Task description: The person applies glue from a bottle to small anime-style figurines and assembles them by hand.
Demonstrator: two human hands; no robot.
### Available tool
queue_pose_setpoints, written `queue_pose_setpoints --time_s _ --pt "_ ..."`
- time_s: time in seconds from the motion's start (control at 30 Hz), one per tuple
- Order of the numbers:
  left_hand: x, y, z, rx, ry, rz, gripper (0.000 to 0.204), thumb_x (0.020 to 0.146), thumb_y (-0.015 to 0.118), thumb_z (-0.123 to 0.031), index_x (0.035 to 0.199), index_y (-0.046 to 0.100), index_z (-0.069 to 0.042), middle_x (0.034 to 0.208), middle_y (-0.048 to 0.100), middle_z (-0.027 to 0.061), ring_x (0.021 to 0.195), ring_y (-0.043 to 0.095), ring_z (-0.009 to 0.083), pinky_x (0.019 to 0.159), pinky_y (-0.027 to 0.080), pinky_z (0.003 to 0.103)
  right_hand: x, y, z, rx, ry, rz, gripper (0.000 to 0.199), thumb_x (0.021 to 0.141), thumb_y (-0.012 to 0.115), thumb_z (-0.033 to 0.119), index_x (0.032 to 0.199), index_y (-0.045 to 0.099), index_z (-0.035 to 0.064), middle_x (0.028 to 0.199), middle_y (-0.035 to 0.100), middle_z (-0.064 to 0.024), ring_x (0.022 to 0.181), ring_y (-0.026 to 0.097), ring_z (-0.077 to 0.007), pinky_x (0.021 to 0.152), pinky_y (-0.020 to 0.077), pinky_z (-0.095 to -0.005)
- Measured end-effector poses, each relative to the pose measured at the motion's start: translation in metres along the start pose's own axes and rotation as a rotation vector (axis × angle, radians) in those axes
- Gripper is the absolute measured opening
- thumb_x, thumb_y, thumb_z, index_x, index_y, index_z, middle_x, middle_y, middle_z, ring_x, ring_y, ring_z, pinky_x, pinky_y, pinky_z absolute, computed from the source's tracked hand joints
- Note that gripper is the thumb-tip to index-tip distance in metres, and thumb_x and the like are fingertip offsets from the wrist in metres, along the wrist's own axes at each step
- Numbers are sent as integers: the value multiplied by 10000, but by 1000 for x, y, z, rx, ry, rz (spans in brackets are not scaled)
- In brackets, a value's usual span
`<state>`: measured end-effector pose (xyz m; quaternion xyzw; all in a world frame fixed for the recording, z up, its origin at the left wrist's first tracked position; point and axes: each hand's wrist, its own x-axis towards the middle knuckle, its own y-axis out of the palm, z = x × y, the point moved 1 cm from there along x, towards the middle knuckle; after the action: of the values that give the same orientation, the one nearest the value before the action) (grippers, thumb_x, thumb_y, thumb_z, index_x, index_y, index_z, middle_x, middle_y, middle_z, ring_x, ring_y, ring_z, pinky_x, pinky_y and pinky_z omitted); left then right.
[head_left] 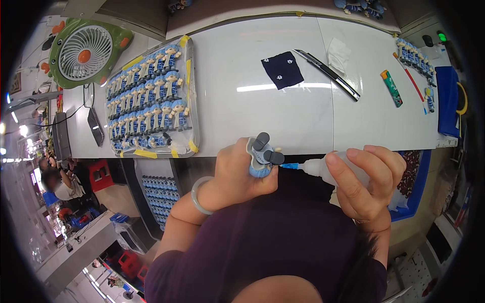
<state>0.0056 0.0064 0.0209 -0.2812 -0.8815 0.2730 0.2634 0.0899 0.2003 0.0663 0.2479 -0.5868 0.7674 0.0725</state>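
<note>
Left hand (237,169): its grip is closed around a small light-blue-haired figurine with dark grey feet (260,155), fingers and thumb wrapped about its body.
Figurine pose: upside down, soles up and blue hair lowest, raised just off the front edge of the white glossy worktop (227,121).
Right hand (371,177): its grip is grasping a whitish translucent squeeze bottle (323,170), thumb and fingers on opposite sides of it.
Bottle tip: a slim blue nozzle (289,165) points left at the figurine, right beside it; whether the two touch cannot be told.
Left wrist: a pale, smooth, round bangle (198,197) circles it.
Tray: at the left of the worktop, a shallow rectangular tray edged with yellow tape (195,91) carries rows of blue-haired figurines in blue and pale clothing (173,81).
Fan: a green animal-shaped fan with an orange hub (85,55) stands beyond the tray's far left corner.
Worktop centre: a dark navy cloth piece with small white motifs (282,70) lies just left of a black and silver cutter knife (328,76); a crumpled white tissue (339,55) sits near the blade's other side.
Worktop right: a green lighter with an orange top (391,90) lies near a thin red stick (411,78); another cluster of blue figurines (414,56) stands beyond the stick.
Below right: a blue plastic bin (427,169) holds small dark reddish pieces.
</note>
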Motion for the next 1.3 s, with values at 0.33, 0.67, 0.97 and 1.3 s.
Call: queue_pose_setpoints --time_s 0.33,0.67,0.97,1.3 --pt "1 1 1 4 23 -15 328 633 658 -175 877 514 -9 685 541 64 506 537 221 448 428 290 2 3 -4 -11 7 -54 252 678 641 177 926 650 222 945 500 62 885 435 -133 714 325 -244" --pt "-3 2 9 -362 -137 -14 324 660 604 -211 887 500 -4 684 549 82 543 551 228 510 449 283 4 19 -19 417 295 -179 348 586 640 -18 916 632 90 887 528 -47 830 491 -196 710 411 -291" --pt "-3 10 17 -549 -47 14 337 690 560 -252 905 489 -2 707 574 90 597 583 220 570 457 274 -1 55 -19 1473 714 -32 268 761 561 45 1001 446 12 929 520 -84 858 517 -150 800 402 -277" --pt "-6 23 19 -1842 -684 750 424 729 419 -447 796 460 -30 423 330 0 369 259 74 390 217 197 28 81 -29 1716 465 202 300 633 699 -6 852 500 44 975 539 -111 786 518 -116 741 424 -251"
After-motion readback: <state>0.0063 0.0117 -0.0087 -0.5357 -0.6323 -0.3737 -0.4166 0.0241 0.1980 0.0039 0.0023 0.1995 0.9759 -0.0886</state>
